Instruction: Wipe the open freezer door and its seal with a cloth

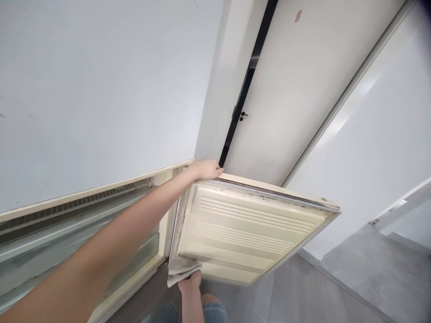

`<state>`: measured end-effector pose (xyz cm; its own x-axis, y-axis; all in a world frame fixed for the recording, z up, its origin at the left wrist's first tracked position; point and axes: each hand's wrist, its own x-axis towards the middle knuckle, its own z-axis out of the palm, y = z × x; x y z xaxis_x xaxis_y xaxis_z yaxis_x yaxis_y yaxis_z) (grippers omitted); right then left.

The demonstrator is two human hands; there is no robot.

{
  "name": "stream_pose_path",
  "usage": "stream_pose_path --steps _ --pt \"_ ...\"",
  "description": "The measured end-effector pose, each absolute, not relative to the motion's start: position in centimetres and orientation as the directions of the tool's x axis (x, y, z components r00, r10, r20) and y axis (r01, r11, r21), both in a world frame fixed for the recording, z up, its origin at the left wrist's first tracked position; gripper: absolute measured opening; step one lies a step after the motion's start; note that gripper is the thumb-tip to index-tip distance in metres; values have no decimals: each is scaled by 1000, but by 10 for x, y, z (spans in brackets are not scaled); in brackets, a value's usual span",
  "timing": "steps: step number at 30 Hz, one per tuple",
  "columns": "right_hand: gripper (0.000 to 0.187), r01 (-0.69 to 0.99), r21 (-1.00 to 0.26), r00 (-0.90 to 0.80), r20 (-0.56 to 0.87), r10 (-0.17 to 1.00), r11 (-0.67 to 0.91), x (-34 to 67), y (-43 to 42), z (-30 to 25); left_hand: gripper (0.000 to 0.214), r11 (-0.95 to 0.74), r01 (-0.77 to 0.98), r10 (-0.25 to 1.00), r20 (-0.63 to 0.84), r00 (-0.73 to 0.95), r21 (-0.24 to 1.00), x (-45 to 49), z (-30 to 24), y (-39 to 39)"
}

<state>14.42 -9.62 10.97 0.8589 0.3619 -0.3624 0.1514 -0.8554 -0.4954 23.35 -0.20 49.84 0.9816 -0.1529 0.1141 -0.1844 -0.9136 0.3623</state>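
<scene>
The left hand (206, 169) reaches up and rests on the top edge of the open freezer door (249, 231), near the hinge corner. Its fingers curl over the edge, so it seems to be holding the door in place. The right hand (191, 281) is lower down. It is gripping a grey cloth (181, 270) and pressing it against the bottom corner of the door's inner side.

The door swings out wide from the freezer (84, 224), which stands open on the left. The inner side of the door is cream with raised lines. Dark, dirty marks show along the top rim and down the hinge side, so those parts look like they are not wiped yet. The wide middle looks fairly clean.

Behind the door is a white room door (303, 89) with a small dark handle. Grey floor (363, 278) lies below.
</scene>
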Motion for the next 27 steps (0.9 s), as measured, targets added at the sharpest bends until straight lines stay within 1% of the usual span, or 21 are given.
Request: stream_pose_path --steps 1,2,3,4,5,6,7,9,10,11,12,13,14,15,16,17,18,20,22,24,27 --pt "56 53 -628 886 -329 327 -776 137 -102 120 44 -898 -204 -170 119 978 391 235 499 -1" --pt "59 -48 -784 934 -254 250 -619 130 -110 132 43 -878 -227 -191 127 973 421 235 499 0" --pt "60 -86 -914 984 -141 111 -398 123 -119 144 42 -858 -249 -211 135 968 449 236 500 1" --pt "60 -25 -985 997 -13 -70 -168 118 -128 158 44 -840 -267 -228 140 964 473 236 500 1" --pt "60 124 -991 952 131 -276 -43 116 -138 173 44 -825 -279 -242 139 960 492 236 501 2" --pt "61 285 -956 864 285 -415 -64 117 -147 189 44 -814 -284 -252 132 959 508 236 502 2" --pt "61 373 -921 798 381 -467 -115 122 -155 207 43 -805 -285 -260 122 958 521 236 502 2" --pt "63 489 -844 699 531 -479 -222 143 -164 244 39 -794 -279 -266 105 958 540 237 502 2" --pt "64 559 -779 628 621 -469 -283 157 -165 263 37 -790 -278 -269 98 958 546 238 501 2" --pt "65 679 -587 467 809 -357 -442 172 -164 282 35 -786 -280 -274 94 957 551 239 501 2" --pt "64 753 -359 314 933 -178 -552 186 -161 300 33 -783 -286 -283 93 955 553 241 500 3" --pt "61 776 -165 220 975 16 -608 198 -156 316 30 -781 -293 -290 95 952 552 243 499 3" --pt "57 767 0 146 974 176 -642 207 -151 328 27 -781 -301 -297 99 950 548 244 498 4" --pt "56 742 123 113 946 304 -659 213 -145 338 24 -780 -313 -305 108 946 542 245 497 4" --pt "55 710 200 108 916 386 -675 217 -140 343 22 -780 -324 -310 119 943 536 246 496 5" --pt "56 676 245 116 896 429 -695 218 -135 345 21 -779 -332 -312 131 941 532 246 496 5" --pt "57 648 265 130 885 447 -714 217 -132 345 20 -777 -337 -312 140 940 531 246 496 5" --pt "60 624 273 151 877 455 -732 215 -128 340 22 -773 -340 -309 150 939 536 245 496 4" --pt "63 633 281 166 861 481 -721 213 -126 335 24 -774 -330 -298 149 943 541 244 496 3" --pt "66 668 306 171 824 540 -679 213 -123 332 29 -778 -323 -290 147 946 539 243 496 2" --pt "70 750 350 156 730 665 -560 216 -119 330 34 -786 -322 -291 144 946 528 242 496 2"
